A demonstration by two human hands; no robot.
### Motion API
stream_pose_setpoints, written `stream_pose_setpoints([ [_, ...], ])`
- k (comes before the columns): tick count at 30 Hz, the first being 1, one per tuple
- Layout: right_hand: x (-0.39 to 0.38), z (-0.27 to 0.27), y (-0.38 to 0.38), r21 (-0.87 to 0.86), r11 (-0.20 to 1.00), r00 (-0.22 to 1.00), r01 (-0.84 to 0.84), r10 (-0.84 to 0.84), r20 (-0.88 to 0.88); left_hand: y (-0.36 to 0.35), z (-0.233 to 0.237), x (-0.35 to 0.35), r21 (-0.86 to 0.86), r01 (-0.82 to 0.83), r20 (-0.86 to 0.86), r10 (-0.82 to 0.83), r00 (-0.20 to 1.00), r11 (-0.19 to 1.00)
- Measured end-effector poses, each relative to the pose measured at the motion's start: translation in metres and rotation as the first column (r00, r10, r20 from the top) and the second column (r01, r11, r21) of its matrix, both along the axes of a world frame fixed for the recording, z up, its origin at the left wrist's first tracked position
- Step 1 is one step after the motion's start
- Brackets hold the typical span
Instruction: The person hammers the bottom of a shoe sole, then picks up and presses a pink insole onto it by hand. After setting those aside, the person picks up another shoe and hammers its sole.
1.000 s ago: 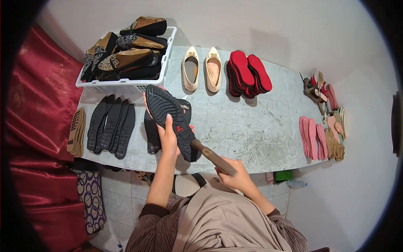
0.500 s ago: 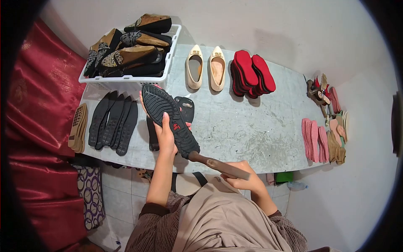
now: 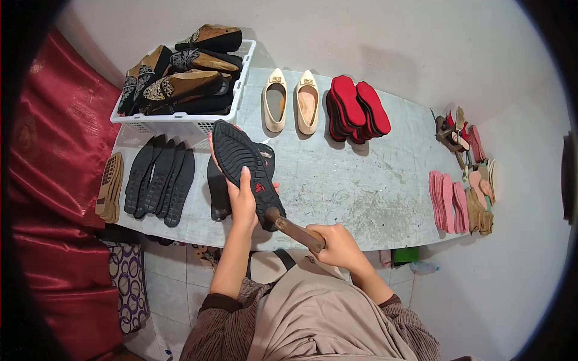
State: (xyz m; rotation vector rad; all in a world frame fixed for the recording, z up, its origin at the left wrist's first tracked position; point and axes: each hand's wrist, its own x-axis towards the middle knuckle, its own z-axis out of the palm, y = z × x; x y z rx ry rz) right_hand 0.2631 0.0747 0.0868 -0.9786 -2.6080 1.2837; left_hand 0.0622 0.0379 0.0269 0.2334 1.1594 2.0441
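My left hand (image 3: 242, 201) grips a black ridged shoe sole (image 3: 241, 157) with a small red mark, its thumb lying on the tread and its fingers behind. My right hand (image 3: 337, 245) is closed around a hammer (image 3: 299, 233) with a brown handle. The rounded hammer head meets the heel end of the sole. Behind the held sole, dark pieces (image 3: 218, 191) lie on the table, partly covered.
On the table (image 3: 337, 186) stand a white basket (image 3: 180, 123) of shoes, cream shoes (image 3: 275, 105) and red insoles (image 3: 346, 102). Black soles (image 3: 159, 177) and tan soles (image 3: 109, 186) lie left; pink soles (image 3: 442, 201) lie right. A red curtain (image 3: 54, 198) hangs at left.
The sole has turned slightly and shifted a little right. My right hand has moved slightly left, and the hammer head now sits nearer the sole's heel face.
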Motion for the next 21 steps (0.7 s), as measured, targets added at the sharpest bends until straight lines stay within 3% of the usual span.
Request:
stream_pose_setpoints([
  [3,0.003,0.001,0.001,-0.056,0.998,0.990,-0.039,0.031,-0.140,-0.002,0.005,0.005,-0.008,-0.002,0.049,0.002,0.999,1.000],
  [9,-0.011,0.011,0.003,0.110,0.994,1.000,0.025,-0.023,-0.018,0.003,-0.004,0.009,0.048,0.074,0.025,-0.075,0.997,0.996],
  [12,-0.007,0.010,0.001,-0.012,0.998,0.984,0.063,-0.064,-0.168,0.001,-0.005,0.009,0.081,0.106,0.129,-0.116,0.985,0.991],
  [18,-0.015,0.007,0.006,0.110,0.991,0.996,0.072,-0.067,-0.052,0.006,-0.004,0.012,0.024,0.177,0.051,-0.178,0.983,0.984],
  [21,-0.012,0.014,0.002,0.036,0.994,0.982,0.107,-0.100,-0.158,0.005,-0.013,0.012,0.019,0.209,0.129,-0.210,0.969,0.978],
])
